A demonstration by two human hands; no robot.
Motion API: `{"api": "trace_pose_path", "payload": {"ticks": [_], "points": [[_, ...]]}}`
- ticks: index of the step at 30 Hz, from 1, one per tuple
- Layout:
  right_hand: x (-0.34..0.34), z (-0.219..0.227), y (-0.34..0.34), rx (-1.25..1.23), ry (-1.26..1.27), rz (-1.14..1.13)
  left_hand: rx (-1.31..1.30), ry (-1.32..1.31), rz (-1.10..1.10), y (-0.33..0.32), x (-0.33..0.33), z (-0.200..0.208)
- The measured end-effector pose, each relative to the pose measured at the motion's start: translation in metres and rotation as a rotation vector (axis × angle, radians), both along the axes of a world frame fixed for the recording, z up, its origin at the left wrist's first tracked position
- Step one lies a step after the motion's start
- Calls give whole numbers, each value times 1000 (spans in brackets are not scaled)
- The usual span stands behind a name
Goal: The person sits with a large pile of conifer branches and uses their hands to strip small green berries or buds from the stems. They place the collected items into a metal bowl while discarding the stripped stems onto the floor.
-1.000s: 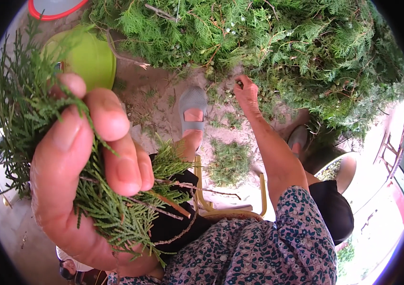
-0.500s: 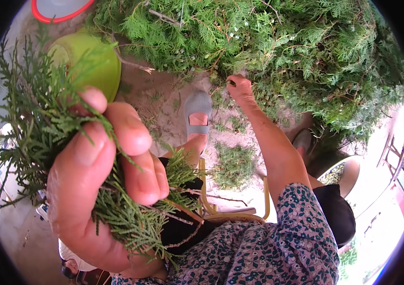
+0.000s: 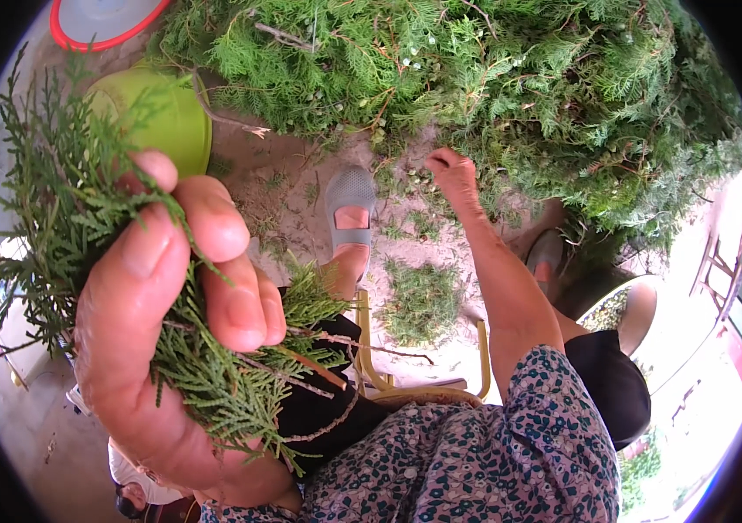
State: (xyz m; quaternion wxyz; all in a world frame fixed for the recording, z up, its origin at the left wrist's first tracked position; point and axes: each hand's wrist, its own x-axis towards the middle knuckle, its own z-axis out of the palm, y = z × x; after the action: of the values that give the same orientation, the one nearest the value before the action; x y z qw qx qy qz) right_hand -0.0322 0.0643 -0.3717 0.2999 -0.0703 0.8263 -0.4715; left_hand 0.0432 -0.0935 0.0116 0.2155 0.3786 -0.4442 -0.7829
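Close to the camera, my left hand (image 3: 131, 327) is closed round a bunch of green conifer sprigs (image 3: 231, 392). Flat scaly leaves stick out past the fingers on the left, and thin bare brown stems point right. My right hand (image 3: 455, 177) is stretched forward, low over the ground at the near edge of a big heap of cut conifer branches (image 3: 510, 78). Its fingers are curled together, and whatever they may hold is too small to make out.
A lime-green tub (image 3: 162, 118) and a red-rimmed basin (image 3: 109, 22) stand at the far left. Loose clippings (image 3: 423, 301) lie between my feet, near a yellow chair frame (image 3: 484, 357). On the right sits a round pan (image 3: 636, 314) with small bits in it.
My right hand has drawn back slightly from the heap's edge toward me. The left hand keeps its hold on the sprigs, and the whole view has shifted a little.
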Motion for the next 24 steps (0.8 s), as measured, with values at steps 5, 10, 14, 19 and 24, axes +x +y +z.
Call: {"api": "trace_pose_path", "payload": {"ticks": [5, 10, 14, 19, 24], "points": [[36, -25, -18, 287, 240, 256, 46, 38, -42, -4, 2, -3], [32, -14, -19, 322, 308, 264, 25, 45, -56, -2, 1, -2], [13, 9, 6, -232, -533, -112, 2, 18, 2, -1, 2, -1], [10, 29, 29, -636, -947, -248, 38, 62, -83, 0, 0, -1], [19, 26, 19, -737, -1000, -236, -280, -80, -6, 12, -2, -1]]}}
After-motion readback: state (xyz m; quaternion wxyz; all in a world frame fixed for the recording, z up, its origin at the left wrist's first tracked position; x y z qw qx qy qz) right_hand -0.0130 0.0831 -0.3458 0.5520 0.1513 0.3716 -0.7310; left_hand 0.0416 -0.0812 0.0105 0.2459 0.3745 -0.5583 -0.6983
